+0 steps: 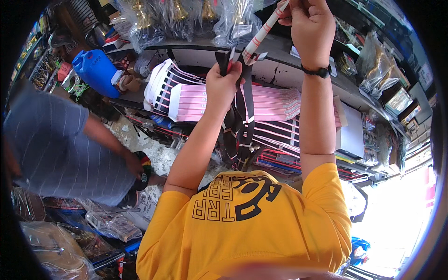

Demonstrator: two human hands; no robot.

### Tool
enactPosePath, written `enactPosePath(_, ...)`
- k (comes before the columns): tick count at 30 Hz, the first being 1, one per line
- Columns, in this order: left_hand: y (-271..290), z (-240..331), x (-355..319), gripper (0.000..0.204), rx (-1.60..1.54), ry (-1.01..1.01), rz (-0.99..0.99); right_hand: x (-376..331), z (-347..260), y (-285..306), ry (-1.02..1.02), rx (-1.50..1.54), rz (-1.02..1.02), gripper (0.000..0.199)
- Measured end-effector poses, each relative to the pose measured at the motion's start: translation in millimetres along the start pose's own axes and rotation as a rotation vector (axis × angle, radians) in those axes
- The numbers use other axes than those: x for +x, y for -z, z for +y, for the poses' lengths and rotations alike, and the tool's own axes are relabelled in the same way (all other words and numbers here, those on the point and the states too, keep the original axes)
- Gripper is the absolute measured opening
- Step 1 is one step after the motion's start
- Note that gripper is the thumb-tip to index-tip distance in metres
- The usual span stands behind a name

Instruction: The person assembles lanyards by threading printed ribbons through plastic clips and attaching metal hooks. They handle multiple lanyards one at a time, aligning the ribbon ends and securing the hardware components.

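My left hand is closed around a bundle of black straps, whose long ends hang down over the shelf. A dark piece with a red edge pokes up from that fist. Higher and to the right, my right hand pinches the upper end of a white strip with red markings. The strip slants down toward the straps, close to my left fingers; whether it joins them I cannot tell. Below my hands lie pink printed strips and black-and-white striped strips.
Gold trophies in clear plastic line the shelf ahead. A blue container stands at the left. Beside me a person in a grey striped garment holds a dark item with coloured bands. Wrapped goods and a white box are on the right.
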State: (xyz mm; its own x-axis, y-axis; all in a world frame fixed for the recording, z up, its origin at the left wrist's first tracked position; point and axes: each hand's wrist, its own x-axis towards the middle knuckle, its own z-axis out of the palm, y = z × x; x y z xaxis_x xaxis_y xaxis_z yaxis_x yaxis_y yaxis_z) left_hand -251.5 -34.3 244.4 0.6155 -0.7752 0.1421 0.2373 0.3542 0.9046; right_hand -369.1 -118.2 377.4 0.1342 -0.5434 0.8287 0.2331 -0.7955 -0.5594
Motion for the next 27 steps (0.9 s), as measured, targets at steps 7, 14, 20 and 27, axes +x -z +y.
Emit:
enactPosePath(7, -16, -16, 26, 0.012, -0.093, 0.034, -0.008, 15, 42, 30, -0.032, 0.095, 0.025, 0.016)
enactPosePath(14, -28, -44, 35, 0.010, -0.168, 0.010, 0.011, 25, 62, 46, -0.001, 0.133, -0.003, 0.017)
enactPosePath(20, -15, -61, 44, 0.014, -0.253, 0.066, 0.198, 43, 41, 64, 0.184, 0.272, 0.146, 0.027)
enactPosePath(27, -50, -61, 31, 0.066, 0.089, -0.243, -0.175, 55, 32, 47, 0.441, -0.088, 0.024, 0.015)
